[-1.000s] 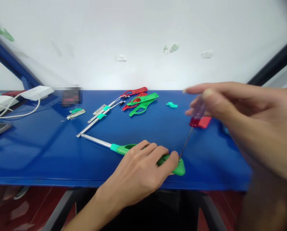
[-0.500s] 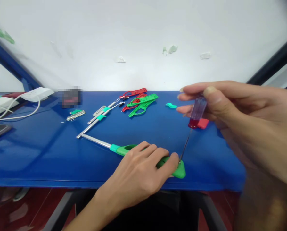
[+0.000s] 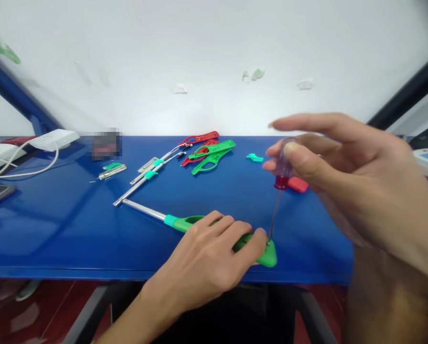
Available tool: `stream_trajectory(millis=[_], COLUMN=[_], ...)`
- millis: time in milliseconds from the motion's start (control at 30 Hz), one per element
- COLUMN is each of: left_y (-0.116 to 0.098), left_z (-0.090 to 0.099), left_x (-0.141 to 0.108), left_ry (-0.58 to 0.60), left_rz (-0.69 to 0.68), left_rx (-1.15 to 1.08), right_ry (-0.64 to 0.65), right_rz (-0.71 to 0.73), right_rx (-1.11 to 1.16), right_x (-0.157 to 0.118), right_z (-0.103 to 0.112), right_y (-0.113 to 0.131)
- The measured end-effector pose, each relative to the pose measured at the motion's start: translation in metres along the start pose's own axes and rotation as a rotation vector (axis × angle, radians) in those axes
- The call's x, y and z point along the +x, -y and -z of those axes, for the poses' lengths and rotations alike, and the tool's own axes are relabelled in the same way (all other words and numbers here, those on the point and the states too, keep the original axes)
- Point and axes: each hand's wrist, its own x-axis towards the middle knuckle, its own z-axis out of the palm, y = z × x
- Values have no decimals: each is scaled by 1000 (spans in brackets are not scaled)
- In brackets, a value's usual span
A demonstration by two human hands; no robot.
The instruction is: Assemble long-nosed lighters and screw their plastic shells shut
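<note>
My left hand (image 3: 217, 253) presses a green long-nosed utility lighter (image 3: 268, 255) down on the blue table (image 3: 92, 243). Its fingers close round the handle and hide much of it. The lighter's metal tube (image 3: 144, 209) points away to the left. In my right hand (image 3: 346, 162) is a screwdriver (image 3: 283, 167) with a clear and red handle, pinched between thumb and fingers while the index finger sticks out. The screwdriver stands nearly upright, its tip at a screw near the handle's end. A red piece (image 3: 298, 184) lies behind it, partly hidden by my right hand.
Green handle halves (image 3: 214, 155) and red handle halves (image 3: 199, 138) lie toward the wall. Left of them are metal tubes with teal collars (image 3: 151, 175) and a clear fuel tank (image 3: 112, 172). A small teal part (image 3: 254, 157) lies right. A power strip (image 3: 54, 138) with cables stands far left.
The screwdriver has tilted more upright, and my right hand has shifted slightly left with its index finger lifted off the handle. My left hand and the lighter have stayed put.
</note>
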Motion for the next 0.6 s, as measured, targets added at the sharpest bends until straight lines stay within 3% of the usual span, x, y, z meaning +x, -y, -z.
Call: stream_trajectory(millis=[167,367,600], left_y=[0,1,0], left_z=[1,1,0], left_x=[0,1,-1], left_ry=[14,-6,5], left_rz=[-8,-13,-11], left_rx=[4,6,12], right_ry=[-77,-38,-93], right_rz=[7,6,-20], right_rx=[-181,-110,-218], right_x=[-1,-1,0], right_z=[-5,1,-5], right_y=[1,1,6])
